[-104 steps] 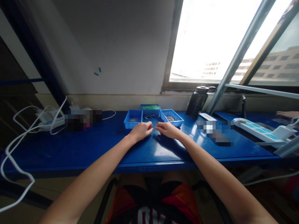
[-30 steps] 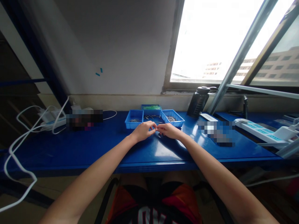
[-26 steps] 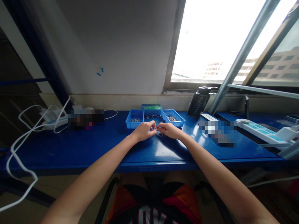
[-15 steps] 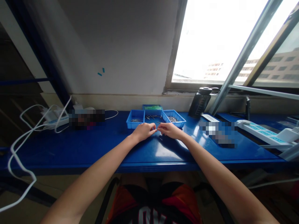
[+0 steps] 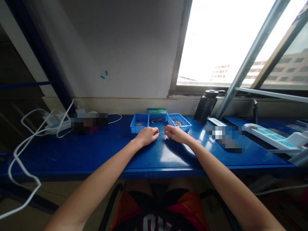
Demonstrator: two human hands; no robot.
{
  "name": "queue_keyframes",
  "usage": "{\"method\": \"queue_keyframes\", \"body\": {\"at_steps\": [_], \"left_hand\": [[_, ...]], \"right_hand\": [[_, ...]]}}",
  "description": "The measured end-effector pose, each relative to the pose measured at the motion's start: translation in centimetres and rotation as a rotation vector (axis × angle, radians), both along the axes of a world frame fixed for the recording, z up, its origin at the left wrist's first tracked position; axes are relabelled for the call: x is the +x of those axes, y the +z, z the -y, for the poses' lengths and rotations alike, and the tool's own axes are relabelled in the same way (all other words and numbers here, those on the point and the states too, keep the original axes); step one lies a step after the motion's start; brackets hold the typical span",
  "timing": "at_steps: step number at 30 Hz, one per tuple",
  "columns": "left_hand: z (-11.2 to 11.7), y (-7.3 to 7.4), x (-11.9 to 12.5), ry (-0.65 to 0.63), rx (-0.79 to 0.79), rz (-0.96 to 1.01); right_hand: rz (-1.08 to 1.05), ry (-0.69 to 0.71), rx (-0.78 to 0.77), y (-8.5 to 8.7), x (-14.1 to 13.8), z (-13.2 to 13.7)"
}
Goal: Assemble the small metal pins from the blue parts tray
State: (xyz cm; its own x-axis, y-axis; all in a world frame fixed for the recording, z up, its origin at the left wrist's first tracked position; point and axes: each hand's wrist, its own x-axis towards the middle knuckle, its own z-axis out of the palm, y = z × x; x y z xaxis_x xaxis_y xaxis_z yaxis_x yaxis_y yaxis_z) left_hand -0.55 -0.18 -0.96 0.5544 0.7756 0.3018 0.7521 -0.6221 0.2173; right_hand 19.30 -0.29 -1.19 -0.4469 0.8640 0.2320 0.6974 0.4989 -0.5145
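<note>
In the head view, we see the left hand (image 5: 146, 136) with thumb and fingers closed in a pinch on one end of a thin metal piece (image 5: 161, 132), and the right hand (image 5: 177, 134) pinched shut likewise at the other end. The piece spans the gap between the fingertips, above the blue table (image 5: 96, 150); we judge that holding so slender a thing at both ends steadies it. Just beyond, the left bin (image 5: 139, 129) and right bin (image 5: 184, 128) hold small metal parts, with more parts (image 5: 156, 121) between them, probably grouped so we can reach them easily
</note>
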Motion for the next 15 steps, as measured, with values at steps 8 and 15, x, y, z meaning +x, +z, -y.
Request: {"method": "queue_keyframes", "body": {"at_steps": [8,15], "left_hand": [[0.05,-0.01,0.01,0.019,0.014,-0.016],[0.15,0.03,-0.01,0.03,0.023,-0.041]], "right_hand": [[0.001,0.0,-0.025,-0.36,0.02,-0.24],[0.0,-0.011,-0.045,-0.39,0.05,-0.26]]}}
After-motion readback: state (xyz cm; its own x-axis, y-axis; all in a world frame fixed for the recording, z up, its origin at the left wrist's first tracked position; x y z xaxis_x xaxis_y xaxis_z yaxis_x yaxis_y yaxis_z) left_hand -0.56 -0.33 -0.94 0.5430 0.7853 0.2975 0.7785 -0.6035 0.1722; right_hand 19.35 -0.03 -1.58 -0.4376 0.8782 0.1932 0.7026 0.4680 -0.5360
